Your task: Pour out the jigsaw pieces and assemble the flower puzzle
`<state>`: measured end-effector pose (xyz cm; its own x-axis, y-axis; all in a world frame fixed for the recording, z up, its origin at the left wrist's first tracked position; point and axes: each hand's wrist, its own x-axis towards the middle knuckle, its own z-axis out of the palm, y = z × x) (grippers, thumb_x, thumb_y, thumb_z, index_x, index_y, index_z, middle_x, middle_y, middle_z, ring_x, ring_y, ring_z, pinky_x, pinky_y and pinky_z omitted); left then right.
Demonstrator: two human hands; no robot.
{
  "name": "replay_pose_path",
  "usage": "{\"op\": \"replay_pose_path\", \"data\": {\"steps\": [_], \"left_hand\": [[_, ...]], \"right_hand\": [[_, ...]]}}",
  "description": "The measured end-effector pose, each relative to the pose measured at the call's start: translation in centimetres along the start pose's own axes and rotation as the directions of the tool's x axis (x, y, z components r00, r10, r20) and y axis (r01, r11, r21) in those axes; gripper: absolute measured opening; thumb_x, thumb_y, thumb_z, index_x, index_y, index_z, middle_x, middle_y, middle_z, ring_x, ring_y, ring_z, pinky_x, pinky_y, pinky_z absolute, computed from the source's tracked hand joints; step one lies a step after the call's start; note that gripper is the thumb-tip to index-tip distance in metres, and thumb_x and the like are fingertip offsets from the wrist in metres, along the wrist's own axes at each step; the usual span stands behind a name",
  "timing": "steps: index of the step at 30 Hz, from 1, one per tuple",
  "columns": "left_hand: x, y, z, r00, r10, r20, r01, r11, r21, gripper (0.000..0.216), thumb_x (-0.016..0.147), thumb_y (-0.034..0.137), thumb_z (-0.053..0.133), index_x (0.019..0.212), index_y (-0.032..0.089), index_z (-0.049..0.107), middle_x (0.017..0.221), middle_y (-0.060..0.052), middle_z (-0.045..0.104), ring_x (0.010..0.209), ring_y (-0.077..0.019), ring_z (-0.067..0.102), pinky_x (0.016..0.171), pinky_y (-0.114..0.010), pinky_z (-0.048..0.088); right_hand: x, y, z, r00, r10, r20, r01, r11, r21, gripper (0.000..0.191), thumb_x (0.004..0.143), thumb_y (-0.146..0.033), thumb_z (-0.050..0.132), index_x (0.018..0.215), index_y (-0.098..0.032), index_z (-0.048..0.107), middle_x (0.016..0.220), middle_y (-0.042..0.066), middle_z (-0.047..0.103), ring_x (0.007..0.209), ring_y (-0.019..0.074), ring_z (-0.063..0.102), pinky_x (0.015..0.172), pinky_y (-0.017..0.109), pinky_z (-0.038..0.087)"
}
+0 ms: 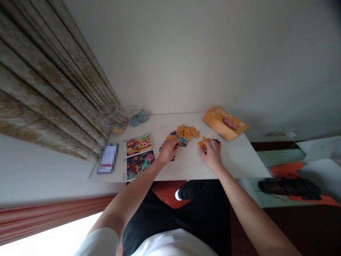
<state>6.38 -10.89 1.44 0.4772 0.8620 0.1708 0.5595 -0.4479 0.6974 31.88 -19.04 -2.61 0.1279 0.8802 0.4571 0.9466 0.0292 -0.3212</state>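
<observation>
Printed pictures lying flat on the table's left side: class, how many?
2: a bright picture farther back, and a dark picture nearer the person, its lower right partly hidden by the left forearm.

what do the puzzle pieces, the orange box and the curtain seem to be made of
Puzzle pieces: probably matte cardboard, flat with plain orange faces. Orange box: likely smooth printed card, with straight folded edges. Curtain: dull patterned fabric, hanging in soft folds.

No txt was readable. Orange box [226, 123], R of the puzzle pile [188, 132], had blurry lettering; pic sheet [139, 146], L of pile, had print too tiny.
</observation>
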Motion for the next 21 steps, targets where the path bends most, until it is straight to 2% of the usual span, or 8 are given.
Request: {"op": "replay_pose_path", "data": {"steps": [2,4,6,8,10,13,16,21], "left_hand": [[-1.0,0.2,0.1,0.984,0.099,0.146,-0.115,0.988,0.101,0.037,0.086,0.005,0.064,0.114,0.026,0.075,0.125,-0.006,0.074,0.126,-0.0257,0.064,0.123,-0.052,0.033],[-2.0,0.1,0.3,0.947,0.16,0.279,-0.213,0.962,0.17,0.046,0.088,0.019,0.073,0.133,0.028,0.068,0.144,-0.01,0.065,0.138,-0.03,0.057,0.127,-0.062,0.019],[-2.8,-0.5,0.4,0.925,0.198,0.324,-0.261,0.951,0.164,0.067,0.085,0.036,0.082,0.147,0.027,0.058,0.155,-0.015,0.054,0.145,-0.0337,0.05,0.128,-0.065,0.015],[-3.0,-1.4,0.2,0.931,0.241,0.274,-0.284,0.951,0.127,0.073,0.086,0.042,0.08,0.152,0.026,0.053,0.157,-0.016,0.052,0.148,-0.0329,0.047,0.127,-0.06,0.023],[-2.5,-2.3,-0.2,0.96,0.238,0.147,-0.256,0.958,0.125,0.059,0.095,0.038,0.07,0.15,0.026,0.054,0.155,-0.015,0.054,0.147,-0.0293,0.048,0.124,-0.053,0.033],[-0.4,-3.2,-0.9,0.994,0.108,0.03,-0.112,0.963,0.243,0.054,0.098,0.036,0.065,0.149,0.024,0.053,0.16,-0.016,0.047,0.149,-0.0297,0.044,0.123,-0.051,0.034],[1.9,-3.0,-1.2,0.996,-0.048,0.073,0.015,0.918,0.395,0.073,0.093,0.045,0.071,0.156,0.023,0.043,0.165,-0.019,0.038,0.152,-0.0354,0.037,0.121,-0.054,0.033],[4.1,-1.8,-1.0,0.989,-0.061,0.131,-0.016,0.855,0.518,0.055,0.101,0.038,0.059,0.152,0.02,0.047,0.143,-0.018,0.06,0.133,-0.0325,0.055,0.11,-0.047,0.043]], "right_hand": [[-0.1,-1.0,-0.1,1.0,-0.008,-0.008,0.008,1.0,0.011,0.035,0.099,-0.036,0.052,0.125,-0.018,0.067,0.137,0.021,0.058,0.132,0.0372,0.05,0.117,0.069,0.028],[-0.4,-2.2,0.0,0.999,-0.046,-0.007,0.046,0.998,0.045,0.031,0.098,-0.03,0.051,0.122,-0.019,0.068,0.134,0.019,0.061,0.132,0.0356,0.052,0.118,0.067,0.03],[-0.7,-3.6,0.1,0.994,-0.11,0.004,0.109,0.989,0.102,0.03,0.099,-0.027,0.05,0.121,-0.021,0.068,0.13,0.017,0.065,0.129,0.0326,0.056,0.12,0.063,0.032],[-1.1,-4.9,0.3,0.98,-0.194,0.039,0.185,0.968,0.172,0.03,0.101,-0.029,0.05,0.125,-0.022,0.068,0.13,0.015,0.066,0.128,0.0303,0.059,0.121,0.059,0.035],[-1.4,-6.1,0.6,0.953,-0.281,0.111,0.251,0.942,0.223,0.034,0.101,-0.033,0.054,0.131,-0.022,0.066,0.137,0.015,0.065,0.131,0.0304,0.058,0.12,0.058,0.037],[-1.7,-7.2,0.9,0.923,-0.325,0.205,0.276,0.932,0.235,0.035,0.101,-0.034,0.058,0.133,-0.023,0.065,0.143,0.015,0.063,0.134,0.0331,0.056,0.118,0.065,0.037],[-1.9,-7.5,0.6,0.941,-0.27,0.203,0.225,0.95,0.218,0.026,0.099,-0.029,0.059,0.122,-0.023,0.071,0.133,0.015,0.068,0.127,0.0327,0.061,0.117,0.066,0.036],[-0.6,-6.5,-0.5,0.961,-0.228,0.158,0.19,0.956,0.225,0.021,0.1,-0.033,0.059,0.109,-0.022,0.074,0.115,0.013,0.071,0.114,0.03,0.064,0.107,0.05,0.049]]}}
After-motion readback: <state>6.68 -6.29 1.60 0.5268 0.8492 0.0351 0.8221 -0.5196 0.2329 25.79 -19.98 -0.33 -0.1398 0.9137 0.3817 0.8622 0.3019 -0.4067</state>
